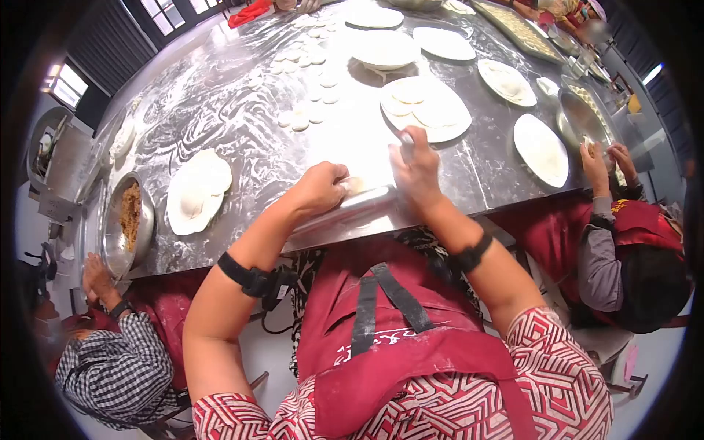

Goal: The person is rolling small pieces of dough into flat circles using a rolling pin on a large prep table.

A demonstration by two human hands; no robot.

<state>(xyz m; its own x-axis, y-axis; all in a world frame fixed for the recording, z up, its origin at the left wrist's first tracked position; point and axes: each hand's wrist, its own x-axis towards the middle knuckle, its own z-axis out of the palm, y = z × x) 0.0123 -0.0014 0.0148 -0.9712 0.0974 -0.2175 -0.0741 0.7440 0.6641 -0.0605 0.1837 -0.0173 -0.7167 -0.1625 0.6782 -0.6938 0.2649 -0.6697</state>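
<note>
My left hand [320, 188] is closed at the table's near edge, its fingertips pinching a small pale piece of dough [354, 185]. Just to the right, my right hand [419, 170] is wrapped around a rolling pin [405, 137], whose pale end pokes out above the fist; motion blur and the fingers hide the rest. Beyond my hands, a white plate [456, 130] carries several flat round dough wrappers [408, 91]. Small floury dough pieces [300, 119] lie scattered on the steel table, farther off to the left.
At left stand a metal bowl [148, 224] of brown filling [130, 213] and a plate with dough wrappers [194, 191]. White plates [541, 150] and another metal bowl [568, 121] are at right. Co-workers' hands [598, 165] work on both sides. Flour streaks the steel table [249, 125].
</note>
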